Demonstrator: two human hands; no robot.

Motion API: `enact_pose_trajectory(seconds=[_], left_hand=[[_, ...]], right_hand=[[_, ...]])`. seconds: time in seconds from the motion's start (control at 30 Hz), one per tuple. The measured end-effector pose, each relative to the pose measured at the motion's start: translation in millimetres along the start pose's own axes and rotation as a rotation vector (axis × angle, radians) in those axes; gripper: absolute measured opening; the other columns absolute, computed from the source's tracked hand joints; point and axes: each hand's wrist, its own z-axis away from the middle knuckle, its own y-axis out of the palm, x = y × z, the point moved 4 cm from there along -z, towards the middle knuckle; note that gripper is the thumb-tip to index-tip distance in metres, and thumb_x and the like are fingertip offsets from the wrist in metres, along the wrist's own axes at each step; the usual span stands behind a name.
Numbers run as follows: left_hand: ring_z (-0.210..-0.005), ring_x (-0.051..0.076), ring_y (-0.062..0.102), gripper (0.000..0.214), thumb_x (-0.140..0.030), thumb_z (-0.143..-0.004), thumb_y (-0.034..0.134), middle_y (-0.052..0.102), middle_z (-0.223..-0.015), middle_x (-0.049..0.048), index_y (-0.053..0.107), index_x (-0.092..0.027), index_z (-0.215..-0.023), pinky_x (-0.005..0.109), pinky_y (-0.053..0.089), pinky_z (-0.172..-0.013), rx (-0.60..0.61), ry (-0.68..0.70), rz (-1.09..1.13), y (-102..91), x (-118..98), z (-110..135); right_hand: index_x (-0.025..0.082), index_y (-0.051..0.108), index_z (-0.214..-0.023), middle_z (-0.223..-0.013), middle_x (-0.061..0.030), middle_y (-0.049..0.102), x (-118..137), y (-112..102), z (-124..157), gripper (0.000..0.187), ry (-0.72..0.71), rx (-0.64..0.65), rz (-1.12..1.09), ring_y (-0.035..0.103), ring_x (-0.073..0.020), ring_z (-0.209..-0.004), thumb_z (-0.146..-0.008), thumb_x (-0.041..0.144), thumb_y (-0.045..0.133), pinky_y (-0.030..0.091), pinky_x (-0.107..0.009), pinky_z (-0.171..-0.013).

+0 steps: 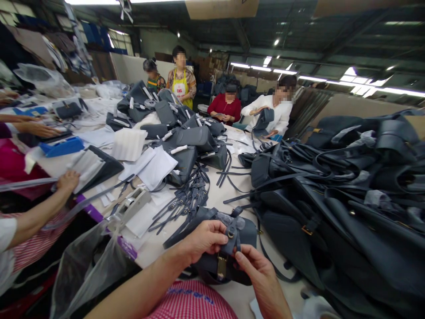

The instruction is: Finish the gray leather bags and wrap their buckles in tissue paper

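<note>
A dark navy handbag rests at the near table edge against my body. My left hand is closed on the bag's top, fingers pinching a strap tab with a metal ring. My right hand grips the same bag from the right, thumb pressed near its gold clasp. Loose dark straps lie just beyond my hands.
A big heap of navy bags fills the right. More bags and white paper sheets cover the table's middle. A tape dispenser and clear plastic bag sit left. Another person's hand works at left; several people stand at the far end.
</note>
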Motion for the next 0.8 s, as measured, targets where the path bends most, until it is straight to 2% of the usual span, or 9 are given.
enact_pose_trajectory(seconds=[0.2, 0.4, 0.6, 0.8], left_hand=[[-0.038, 0.003, 0.032, 0.020, -0.025, -0.057, 0.065, 0.045, -0.046, -0.0085, 0.054, -0.015, -0.071, 0.018, 0.016, -0.040, -0.027, -0.029, -0.029, -1.7, 0.7, -0.1], [-0.039, 0.004, 0.035, 0.019, -0.026, -0.059, 0.065, 0.048, -0.047, -0.0079, 0.052, -0.016, -0.070, 0.017, 0.020, -0.039, 0.007, -0.028, -0.103, 1.3, -1.1, 1.2], [-0.046, 0.008, 0.048, 0.017, -0.021, -0.058, 0.064, 0.053, -0.054, -0.0062, 0.051, -0.016, -0.067, 0.018, 0.033, -0.044, -0.067, 0.070, -0.230, 0.7, 8.4, -5.8], [-0.046, 0.008, 0.048, 0.016, -0.017, -0.058, 0.061, 0.051, -0.057, -0.0072, 0.049, -0.017, -0.069, 0.019, 0.036, -0.045, -0.072, 0.118, -0.308, -1.2, 15.0, -11.7]], right_hand=[[0.019, 0.075, -0.076, -0.066, -0.0015, 0.066, 5.0, -2.2, 0.8, 0.042, -0.006, -0.045, 0.074, 0.048, -0.0131, -0.057, -0.056, 0.055, 0.081, 0.038, -0.023, -0.052], [0.017, 0.069, -0.070, -0.055, 0.0027, 0.058, -0.2, 5.9, -1.3, 0.038, 0.001, -0.052, -0.005, 0.044, -0.0083, -0.048, -0.057, 0.051, 0.082, 0.034, -0.018, -0.043], [0.017, 0.064, -0.068, -0.054, 0.0020, 0.061, -6.6, 8.9, -8.4, 0.043, 0.052, -0.102, -0.025, 0.052, -0.0108, -0.048, -0.050, 0.051, 0.084, 0.037, -0.018, -0.040], [0.018, 0.064, -0.070, -0.053, 0.0024, 0.061, -9.4, 10.0, -7.2, 0.042, 0.015, -0.170, -0.024, 0.054, -0.0110, -0.047, -0.051, 0.049, 0.084, 0.037, -0.018, -0.040]])
